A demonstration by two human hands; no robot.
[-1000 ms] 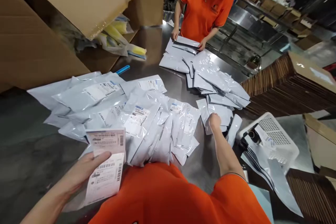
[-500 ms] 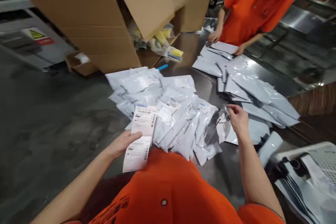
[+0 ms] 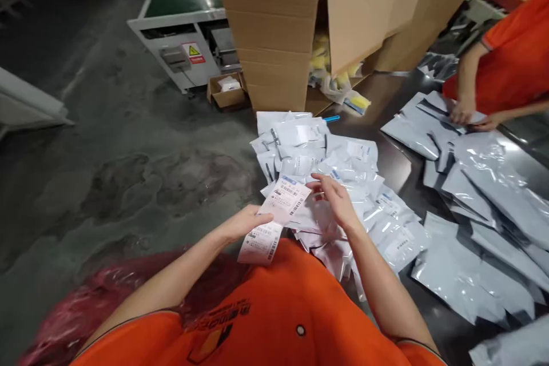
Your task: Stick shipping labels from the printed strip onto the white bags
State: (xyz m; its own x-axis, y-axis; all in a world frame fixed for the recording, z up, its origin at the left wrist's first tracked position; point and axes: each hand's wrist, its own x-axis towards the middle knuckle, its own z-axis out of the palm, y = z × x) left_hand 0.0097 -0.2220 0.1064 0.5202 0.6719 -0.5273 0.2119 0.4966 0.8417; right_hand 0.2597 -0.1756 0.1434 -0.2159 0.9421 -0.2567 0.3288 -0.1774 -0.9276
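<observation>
My left hand [image 3: 246, 222] holds a strip of shipping labels [image 3: 283, 200], printed with barcodes and blue marks, its thumb lying over the front. The strip's lower end hangs down in front of my orange shirt. My right hand [image 3: 332, 200] is just beside the strip's upper right edge, its fingers apart and slightly curled, with nothing visible in them. Beneath and beyond both hands lies a spread pile of white mailing bags [image 3: 349, 154], several bearing labels. More mailing bags [image 3: 454, 263] without visible labels lie to the right.
Large cardboard boxes [image 3: 274, 40] stand at the back, with yellow items in clear bags [image 3: 358, 103] beside them. At the far right a co-worker's hands [image 3: 465, 111] handle mailing bags on the metal table [image 3: 392, 166]. A machine with a warning sign [image 3: 193, 52] stands behind on the left.
My view has swung left. My right hand has let go of a crumpled piece at the right and come over to the label strip. The left hand still holds the labels.
</observation>
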